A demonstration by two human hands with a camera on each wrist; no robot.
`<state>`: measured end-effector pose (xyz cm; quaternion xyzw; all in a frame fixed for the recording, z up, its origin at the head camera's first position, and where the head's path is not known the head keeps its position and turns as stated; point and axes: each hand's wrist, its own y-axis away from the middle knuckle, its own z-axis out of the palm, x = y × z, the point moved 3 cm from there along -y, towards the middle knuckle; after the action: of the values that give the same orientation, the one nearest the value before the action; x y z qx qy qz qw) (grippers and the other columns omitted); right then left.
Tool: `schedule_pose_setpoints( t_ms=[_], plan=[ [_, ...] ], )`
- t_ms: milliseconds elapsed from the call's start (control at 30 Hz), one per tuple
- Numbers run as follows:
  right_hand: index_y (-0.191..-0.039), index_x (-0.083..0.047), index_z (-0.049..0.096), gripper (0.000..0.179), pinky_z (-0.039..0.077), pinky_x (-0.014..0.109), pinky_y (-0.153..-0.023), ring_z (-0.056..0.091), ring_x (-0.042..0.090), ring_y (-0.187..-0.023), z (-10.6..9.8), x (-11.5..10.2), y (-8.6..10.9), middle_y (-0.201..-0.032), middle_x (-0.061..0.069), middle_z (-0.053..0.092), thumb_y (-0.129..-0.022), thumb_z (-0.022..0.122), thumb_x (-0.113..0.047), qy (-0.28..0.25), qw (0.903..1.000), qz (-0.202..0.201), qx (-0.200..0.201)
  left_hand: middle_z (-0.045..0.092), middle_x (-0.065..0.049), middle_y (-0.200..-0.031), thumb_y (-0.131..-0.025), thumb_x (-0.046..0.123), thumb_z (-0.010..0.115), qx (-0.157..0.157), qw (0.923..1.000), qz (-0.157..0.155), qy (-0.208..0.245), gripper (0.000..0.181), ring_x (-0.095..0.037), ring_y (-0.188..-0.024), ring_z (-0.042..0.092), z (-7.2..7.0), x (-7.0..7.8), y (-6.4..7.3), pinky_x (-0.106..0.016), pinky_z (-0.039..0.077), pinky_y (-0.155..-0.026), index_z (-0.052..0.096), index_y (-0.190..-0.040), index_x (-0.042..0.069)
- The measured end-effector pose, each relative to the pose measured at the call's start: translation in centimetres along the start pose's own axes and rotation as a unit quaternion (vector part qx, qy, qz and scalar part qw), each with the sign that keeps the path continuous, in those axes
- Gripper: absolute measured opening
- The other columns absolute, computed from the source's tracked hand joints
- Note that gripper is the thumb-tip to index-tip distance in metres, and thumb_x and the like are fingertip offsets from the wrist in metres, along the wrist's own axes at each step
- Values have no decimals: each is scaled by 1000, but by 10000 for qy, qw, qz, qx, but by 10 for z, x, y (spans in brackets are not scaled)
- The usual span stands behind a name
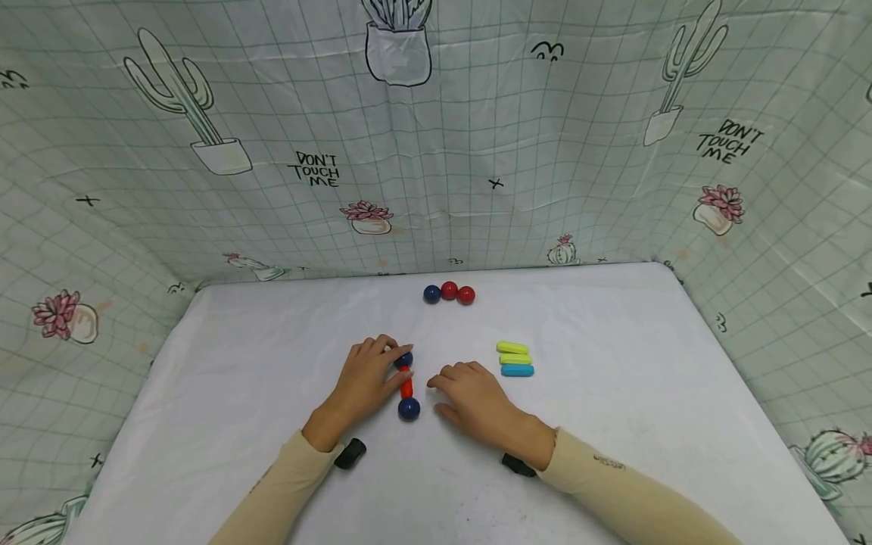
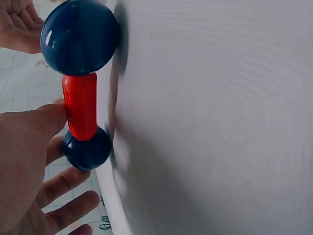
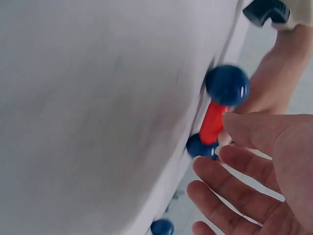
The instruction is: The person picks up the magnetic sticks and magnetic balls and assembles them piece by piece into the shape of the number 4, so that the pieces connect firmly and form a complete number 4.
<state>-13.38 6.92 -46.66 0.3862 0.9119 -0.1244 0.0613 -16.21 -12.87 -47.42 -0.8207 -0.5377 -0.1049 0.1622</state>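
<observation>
A red rod (image 2: 80, 105) joins two dark blue balls, the near ball (image 1: 409, 409) and the far ball (image 1: 404, 359), into a dumbbell-like piece lying on the white table. My left hand (image 1: 365, 378) pinches its far end, thumb at the rod and index finger around the far ball. Just to the right of the piece, my right hand (image 1: 477, 401) hovers over the table, fingers loosely bent and holding nothing. In the right wrist view, the right hand's thumb (image 3: 254, 129) overlaps the red rod, but the head view shows a gap.
Toward the back of the table (image 1: 306, 318) sit a blue ball (image 1: 432, 294) and two red balls (image 1: 466, 295). Two yellow-green rods (image 1: 512, 347) and a blue rod (image 1: 517, 370) lie side by side at right. Patterned cloth (image 1: 443, 136) hangs behind and at both sides.
</observation>
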Motion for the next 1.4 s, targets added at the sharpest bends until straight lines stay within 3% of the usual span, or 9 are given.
schedule_pose_setpoints(
  t_ms=[233, 533, 900, 1400],
  plan=[
    [-119, -10, 76, 33, 53, 44, -97, 69, 24, -104, -14, 27, 5, -111, 4, 75, -90, 87, -20, -79, 9989, 420, 218, 66, -10, -124, -96, 28, 81, -111, 9999, -96, -54, 48, -32, -113, 59, -2, 1, 0, -53, 45, -103, 70, -138, 9],
    [-112, -5, 76, 31, 56, 49, -93, 71, 29, -98, -30, 72, 13, -107, 8, 75, -85, 90, -11, 242, 9932, 755, 852, 66, -10, -127, -95, 27, 81, -121, 9998, -153, 87, 47, -32, -117, 58, -4, 1, -1, -53, 44, -104, 70, -136, 6],
    [-114, -2, 78, 28, 55, 51, -96, 70, 32, -102, -32, 114, 22, -109, 11, 76, -87, 84, -2, 722, 9908, 1003, 557, 66, -11, -128, -96, 27, 80, -175, 9996, -197, 101, 46, -33, -117, 59, -5, 2, 0, -54, 44, -105, 70, -136, 6],
    [-103, -6, 82, 14, 55, 51, -92, 69, 28, -94, -31, 129, 23, -98, 7, 77, -89, 83, -5, 792, 9918, 970, 239, 66, -11, -129, -96, 26, 80, -241, 9990, -309, 208, 46, -33, -118, 58, -5, 3, 2, -55, 43, -106, 70, -137, 7]
  ],
)
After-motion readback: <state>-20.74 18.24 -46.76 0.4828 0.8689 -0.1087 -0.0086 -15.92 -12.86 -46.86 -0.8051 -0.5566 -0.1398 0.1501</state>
